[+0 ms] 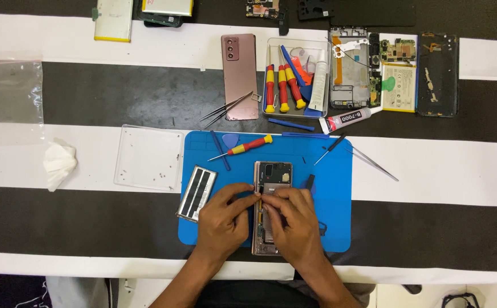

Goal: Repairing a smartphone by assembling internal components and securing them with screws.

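The fingers (255, 195) of both the left hand (224, 219) and right hand (294, 219) pinch together at the left edge of the opened phone (272, 188), which lies on the blue mat (334, 188) on the desk (431, 171). It looks light, stiff and fragile inside, best held by its metal frame edges.

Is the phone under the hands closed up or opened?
Opened: the phone lies on the blue mat with its back off, internals exposed.

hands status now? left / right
Left hand: fingers pinched on the left edge of the opened bronze phone frame.
Right hand: fingertips pressed on that frame; grip hidden.
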